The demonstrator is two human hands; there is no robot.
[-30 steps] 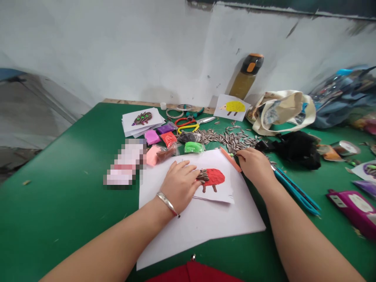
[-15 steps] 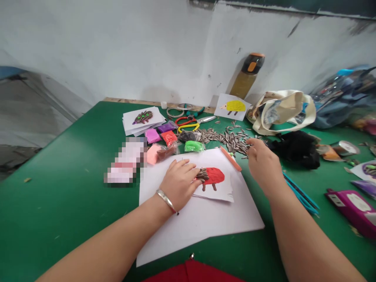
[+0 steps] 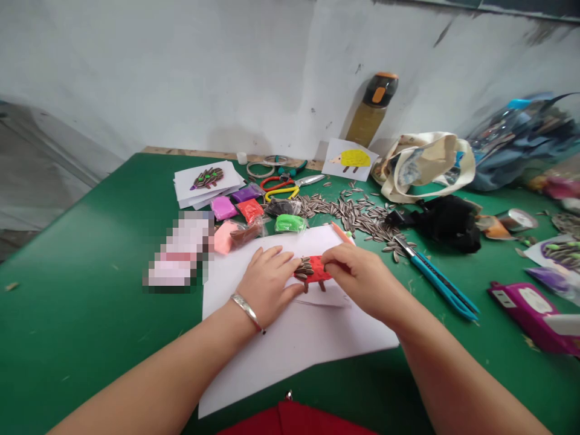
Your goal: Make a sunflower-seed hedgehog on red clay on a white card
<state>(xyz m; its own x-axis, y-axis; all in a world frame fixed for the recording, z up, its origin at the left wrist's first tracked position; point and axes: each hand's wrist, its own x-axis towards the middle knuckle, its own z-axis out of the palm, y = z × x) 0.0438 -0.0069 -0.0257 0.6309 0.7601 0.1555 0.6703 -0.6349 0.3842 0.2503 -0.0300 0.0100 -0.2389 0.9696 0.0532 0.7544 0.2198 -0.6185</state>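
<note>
My left hand (image 3: 267,284) lies flat with fingers spread, holding down the left part of a small white card (image 3: 333,297). On that card is a red clay body (image 3: 312,277) with brown legs; sunflower seeds (image 3: 303,267) overlap on its left part. Over the red body's right side, my right hand (image 3: 357,275) is closed in a pinch on what looks like a sunflower seed, mostly hidden by the fingers. Larger white sheets (image 3: 281,356) lie under the card. A heap of loose sunflower seeds (image 3: 357,216) is spread behind my right hand.
Clay packets, including a green one (image 3: 290,223), lie behind the sheets, near scissors (image 3: 283,192). A blurred-out phone-like rectangle (image 3: 181,248) is at left. At right are a blue utility knife (image 3: 441,284), a black object (image 3: 448,223), a cloth bag (image 3: 421,166) and a purple case (image 3: 530,314).
My right hand has moved left from the seed heap to the red clay body, its fingers pinched. My left hand stays on the card. The view has shifted slightly.
</note>
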